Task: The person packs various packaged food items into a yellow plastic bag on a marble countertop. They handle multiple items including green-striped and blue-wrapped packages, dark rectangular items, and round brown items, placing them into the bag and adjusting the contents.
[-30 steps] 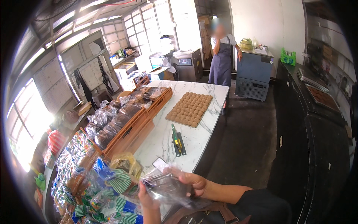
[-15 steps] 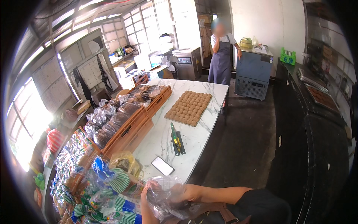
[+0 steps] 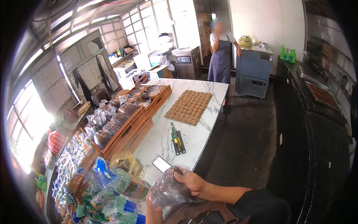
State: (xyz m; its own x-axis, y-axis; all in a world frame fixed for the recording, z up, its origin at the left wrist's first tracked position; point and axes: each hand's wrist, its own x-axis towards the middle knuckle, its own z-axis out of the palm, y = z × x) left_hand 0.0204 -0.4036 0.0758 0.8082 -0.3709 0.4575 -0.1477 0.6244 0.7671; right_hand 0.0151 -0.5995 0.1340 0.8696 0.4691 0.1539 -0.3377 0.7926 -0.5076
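A clear plastic bag (image 3: 169,192) with something dark brown in it, which looks like a bread loaf, is held up in front of me at the near edge of the table. My left hand (image 3: 153,203) closes on its left side, fingers partly hidden by the plastic. My right hand (image 3: 193,183) grips its upper right side, thumb on top. Just beyond lies a phone (image 3: 161,163) with a lit screen, partly covered by the bag. Farther up the marble-patterned table (image 3: 156,143) is a green and black bag-sealing device (image 3: 177,140) with yellow parts.
A tray of round brown dough balls (image 3: 189,107) rests toward the far end. Orange crates (image 3: 128,134) of bagged dark loaves (image 3: 112,125) line the left side. Nearer are packaged loaves (image 3: 128,184) and a yellowish bag (image 3: 126,161). A person (image 3: 220,56) in an apron stands beyond the table.
The bag has been raised and drawn tighter around the dark contents. My right hand has moved up and right, its thumb now over the top; my left hand is lower.
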